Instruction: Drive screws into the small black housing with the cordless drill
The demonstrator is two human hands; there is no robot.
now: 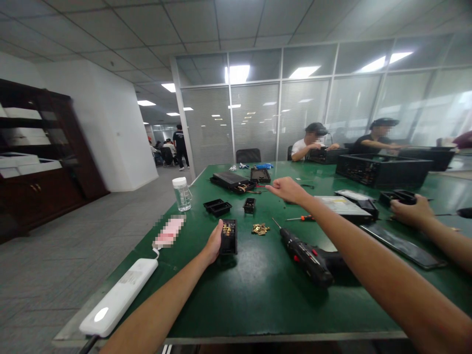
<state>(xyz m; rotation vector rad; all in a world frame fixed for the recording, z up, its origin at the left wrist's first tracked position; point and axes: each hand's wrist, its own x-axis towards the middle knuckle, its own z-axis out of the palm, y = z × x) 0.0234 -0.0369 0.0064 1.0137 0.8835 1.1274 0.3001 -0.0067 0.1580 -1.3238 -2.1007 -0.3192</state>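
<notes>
My left hand (214, 244) grips a small black plastic box (230, 241) by its left side, tilted up above the table. Brass-coloured pieces show in the upper part of this box. My right hand (286, 190) is stretched far forward over the table, its fingers curled closed. What it holds, if anything, I cannot make out; a thin red item lies just left of its fingertips. Between my arms lie a heap of small brass pieces (260, 229) and a black power drill (306, 255). Near them are black trays (217, 207) and a small black box (250, 205).
At left stand a white power strip (120, 295), a pixelated pink item and a water bottle (182, 194). An orange-handled screwdriver (304, 218) lies by my right forearm. Right of it, a co-worker's hand (413, 212) holds a black part. Large black cases (383, 170) and two seated people are beyond.
</notes>
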